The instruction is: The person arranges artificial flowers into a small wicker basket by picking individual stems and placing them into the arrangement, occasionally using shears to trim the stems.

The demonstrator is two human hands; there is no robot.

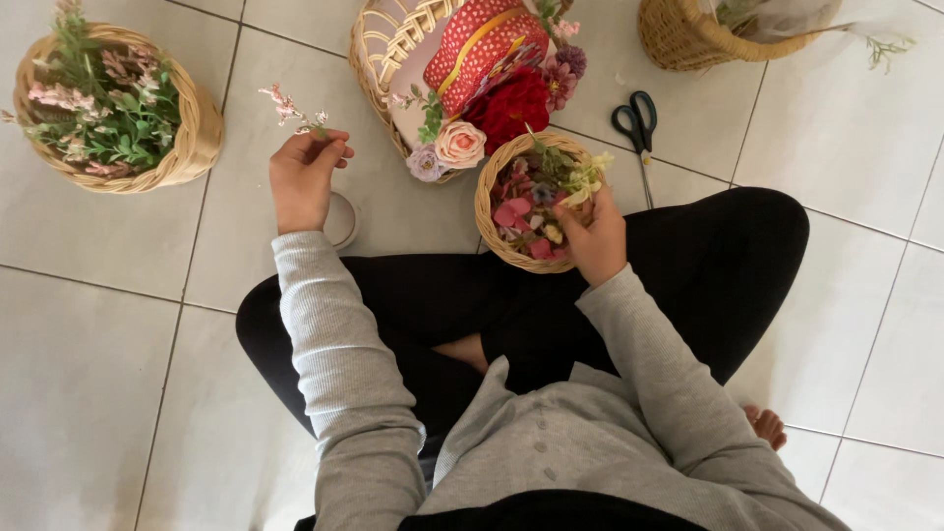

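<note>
1. I see a pale tiled floor (88,334) carrying everything.
2. At left a basket (197,133) of greenery stands on it.
3. A long tray (372,59) with flowers and a red box lies at top centre.
4. Scissors (637,123) lie beside it, near another basket (678,39).
5. A tape roll (344,221) lies under my left wrist.
</note>
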